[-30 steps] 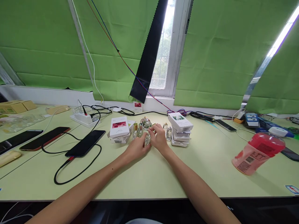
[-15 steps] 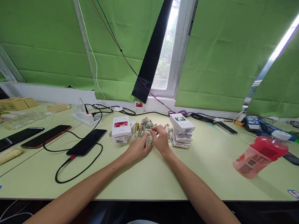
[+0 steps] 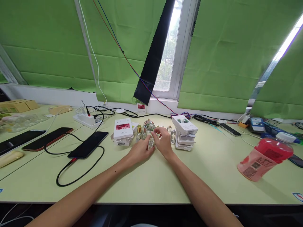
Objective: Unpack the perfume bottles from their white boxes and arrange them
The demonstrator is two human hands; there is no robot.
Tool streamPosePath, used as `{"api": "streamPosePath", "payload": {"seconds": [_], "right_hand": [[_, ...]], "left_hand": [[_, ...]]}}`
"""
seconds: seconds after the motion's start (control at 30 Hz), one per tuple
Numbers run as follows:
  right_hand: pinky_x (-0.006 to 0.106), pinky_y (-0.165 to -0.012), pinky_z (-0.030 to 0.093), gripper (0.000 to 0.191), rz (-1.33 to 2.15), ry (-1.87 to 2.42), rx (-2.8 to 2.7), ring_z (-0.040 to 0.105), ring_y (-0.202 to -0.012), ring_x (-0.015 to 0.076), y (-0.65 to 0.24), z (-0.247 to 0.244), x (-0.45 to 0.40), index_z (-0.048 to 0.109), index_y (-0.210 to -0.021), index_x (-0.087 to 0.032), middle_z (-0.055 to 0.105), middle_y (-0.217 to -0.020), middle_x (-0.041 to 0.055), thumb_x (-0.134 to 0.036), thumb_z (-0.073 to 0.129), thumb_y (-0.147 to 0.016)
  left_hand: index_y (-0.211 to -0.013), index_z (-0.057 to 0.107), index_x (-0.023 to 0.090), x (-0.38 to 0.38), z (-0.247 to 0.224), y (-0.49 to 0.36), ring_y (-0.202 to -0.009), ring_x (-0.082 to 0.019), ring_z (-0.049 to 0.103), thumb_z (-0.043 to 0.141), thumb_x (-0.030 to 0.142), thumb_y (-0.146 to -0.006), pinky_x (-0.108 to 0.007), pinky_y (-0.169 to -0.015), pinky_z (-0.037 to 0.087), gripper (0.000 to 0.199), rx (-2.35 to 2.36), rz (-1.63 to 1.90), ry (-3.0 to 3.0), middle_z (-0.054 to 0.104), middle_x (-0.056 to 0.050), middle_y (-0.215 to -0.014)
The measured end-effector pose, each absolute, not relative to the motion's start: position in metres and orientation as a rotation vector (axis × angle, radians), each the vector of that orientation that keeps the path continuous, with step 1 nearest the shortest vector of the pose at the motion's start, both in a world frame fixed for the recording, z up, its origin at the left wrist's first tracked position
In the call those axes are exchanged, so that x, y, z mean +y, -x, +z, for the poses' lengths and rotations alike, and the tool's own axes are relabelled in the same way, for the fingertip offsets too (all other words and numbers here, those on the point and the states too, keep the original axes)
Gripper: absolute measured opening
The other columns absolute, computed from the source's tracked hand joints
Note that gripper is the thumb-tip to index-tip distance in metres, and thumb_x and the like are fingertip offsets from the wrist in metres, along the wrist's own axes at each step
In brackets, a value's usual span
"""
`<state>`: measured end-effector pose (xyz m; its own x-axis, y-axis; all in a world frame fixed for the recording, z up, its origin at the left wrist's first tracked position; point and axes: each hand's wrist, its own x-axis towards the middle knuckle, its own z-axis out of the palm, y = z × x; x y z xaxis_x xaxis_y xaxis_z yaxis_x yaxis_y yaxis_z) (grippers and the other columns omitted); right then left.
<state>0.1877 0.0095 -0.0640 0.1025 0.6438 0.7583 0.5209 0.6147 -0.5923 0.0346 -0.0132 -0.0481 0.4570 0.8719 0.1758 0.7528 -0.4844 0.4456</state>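
Note:
My left hand (image 3: 141, 148) is closed around a small clear glass bottle (image 3: 151, 143) standing low at the table. Fingers of my right hand (image 3: 163, 140) pinch together at the top of that bottle; what lies between the fingertips is too small to make out. Just left of the hands stand two small glass bottles, one with a gold cap (image 3: 139, 129) and one with a silver cap (image 3: 144, 128). A rounder ornate glass bottle (image 3: 149, 125) sits behind. More little glass bottles (image 3: 173, 136) stand right of my right hand.
White boxes with a red picture (image 3: 123, 128) are piled at left, and a taller stack of white boxes (image 3: 184, 125) rises at right. A phone on a cable (image 3: 88, 145) lies left. A pink drink bottle (image 3: 264, 159) stands far right. Cables (image 3: 132, 113) run along the wall.
Almost nothing differs. Both hands keep their places at the small glass bottle, and the whole view has shifted very slightly.

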Motion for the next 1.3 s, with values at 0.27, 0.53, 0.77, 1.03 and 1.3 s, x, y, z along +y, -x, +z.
{"api": "streamPosePath", "payload": {"seconds": [0.27,0.53,0.77,1.03,1.3], "right_hand": [[0.029,-0.071,0.049,0.008,0.154,1.057,-1.543,0.063,-0.086,0.0194,-0.1880,-0.0599,0.0052,0.066,-0.094,-0.021,0.068,-0.089,0.0037,-0.021,0.068,-0.086],[0.030,-0.073,0.050,0.019,0.178,1.088,-1.558,0.062,-0.090,0.0202,-0.1878,-0.0580,0.0043,0.065,-0.102,-0.020,0.069,-0.094,0.0042,-0.019,0.070,-0.083],[0.031,-0.075,0.050,0.025,0.194,1.101,-1.556,0.063,-0.092,0.0211,-0.1874,-0.0572,0.0027,0.065,-0.107,-0.018,0.070,-0.094,0.0053,-0.020,0.069,-0.082],[0.031,-0.074,0.051,0.024,0.190,1.123,-1.569,0.064,-0.093,0.0215,-0.1874,-0.0572,0.0026,0.065,-0.106,-0.020,0.070,-0.096,0.0056,-0.020,0.068,-0.082],[0.031,-0.075,0.049,0.023,0.195,1.141,-1.576,0.062,-0.095,0.0221,-0.1869,-0.0559,0.0010,0.065,-0.106,-0.020,0.069,-0.095,0.0055,-0.025,0.068,-0.083]], "left_hand": [[-0.128,0.047,0.019,-0.0110,-0.0512,-0.0337,-0.058,-0.023,0.057,0.046,0.050,-0.091,-0.030,-0.054,0.028,0.048,1.385,0.554,-2.413,0.063,0.000,-0.065],[-0.126,0.046,0.019,-0.0081,-0.0547,-0.0340,-0.059,-0.023,0.058,0.046,0.050,-0.092,-0.029,-0.054,0.027,0.046,1.379,0.557,-2.429,0.064,0.000,-0.065],[-0.121,0.048,0.020,-0.0100,-0.0523,-0.0333,-0.057,-0.022,0.057,0.047,0.048,-0.091,-0.029,-0.055,0.026,0.041,1.382,0.563,-2.422,0.063,0.000,-0.065],[-0.117,0.048,0.020,-0.0114,-0.0508,-0.0335,-0.057,-0.021,0.056,0.047,0.048,-0.091,-0.028,-0.054,0.025,0.038,1.369,0.575,-2.419,0.062,0.001,-0.064],[-0.121,0.047,0.020,-0.0116,-0.0515,-0.0339,-0.057,-0.022,0.058,0.046,0.049,-0.091,-0.029,-0.055,0.027,0.042,1.386,0.552,-2.402,0.064,0.000,-0.065]]}}
